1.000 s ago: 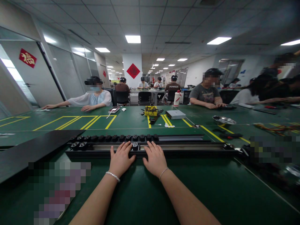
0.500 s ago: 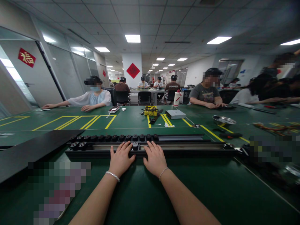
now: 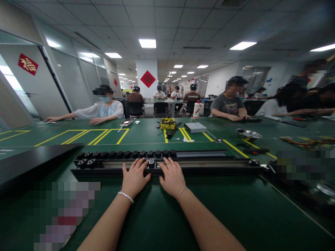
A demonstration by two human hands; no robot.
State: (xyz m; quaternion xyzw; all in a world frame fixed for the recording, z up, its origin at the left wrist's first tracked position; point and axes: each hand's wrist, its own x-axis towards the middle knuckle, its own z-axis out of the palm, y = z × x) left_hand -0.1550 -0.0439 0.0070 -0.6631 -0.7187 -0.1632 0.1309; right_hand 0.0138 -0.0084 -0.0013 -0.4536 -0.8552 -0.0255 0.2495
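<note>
A long black power-track rail [image 3: 199, 170] lies across the bench in front of me, with a pale strip along its channel. My left hand [image 3: 136, 176] rests on the rail's front edge, fingers spread and stretched forward. On the same rail, to the right, my right hand [image 3: 172, 176] lies with its fingers apart. Between the two hands sits one black socket module [image 3: 151, 162] in the channel. Two more modules [image 3: 86, 162] stand at the rail's left end. Behind runs a second rail [image 3: 201, 153] with a row of several similar modules [image 3: 120, 154] on its left part.
A dark flat panel [image 3: 34, 162] lies at the left. Across the green bench [image 3: 225, 209] are a yellow block with cables [image 3: 168, 123], a grey box [image 3: 195, 127], a metal bowl [image 3: 248, 133] and a white bottle [image 3: 196, 109]. Co-workers sit at the far side.
The dark panel at the left has shifted leftward, away from the rails, and its outline looks narrower. My hands keep the same place on the rail. The whole view has moved slightly.
</note>
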